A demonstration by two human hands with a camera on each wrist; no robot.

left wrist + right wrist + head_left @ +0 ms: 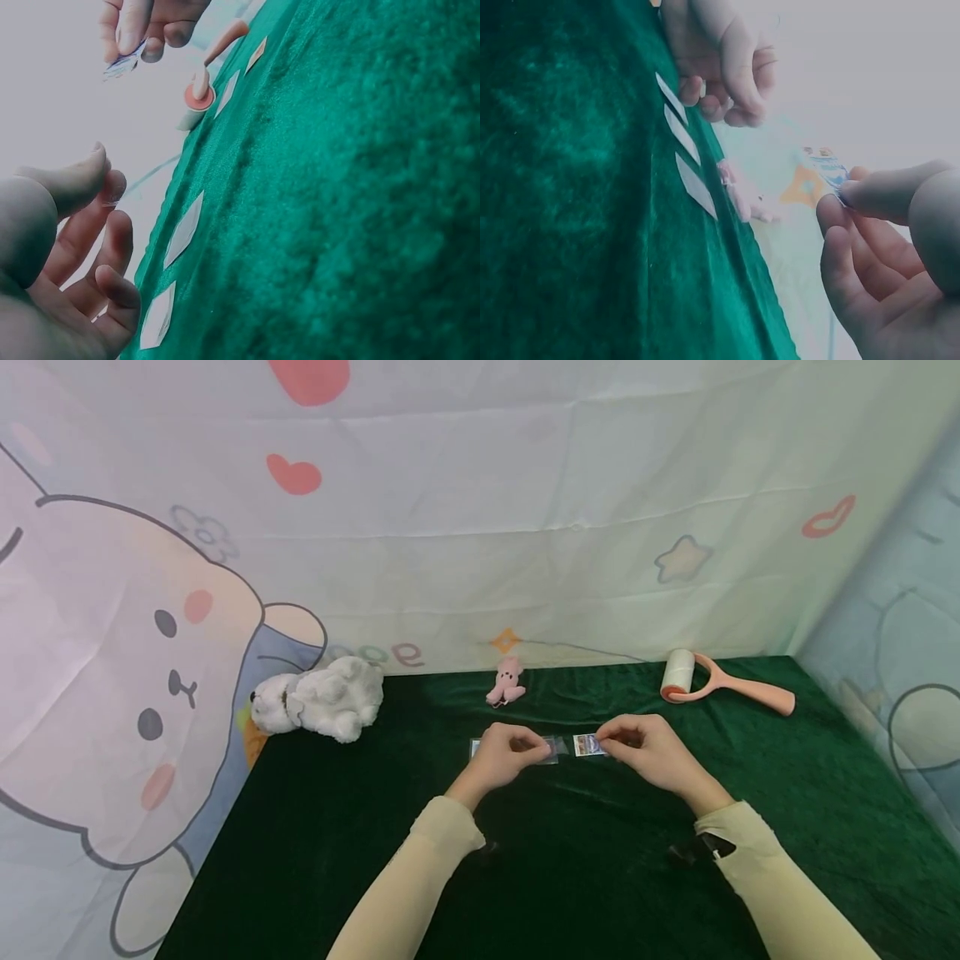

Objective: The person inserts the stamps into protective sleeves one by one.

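My right hand pinches a small printed card between thumb and fingertips, its blue and white face showing in the right wrist view. Just left of it in the head view, my left hand has thumb and forefinger close together on a thin clear plastic sleeve. That film is very faint in the wrist views, so its outline is hard to make out. Both hands hover above the green cloth, a small gap between card and sleeve. Several pale flat pieces lie on the cloth beneath, partly hidden by my hands in the head view.
At the back edge sits a small pink plush toy. A white plush dog lies at the back left, and a lint roller with a peach handle at the back right. A printed curtain hangs behind the green-covered table.
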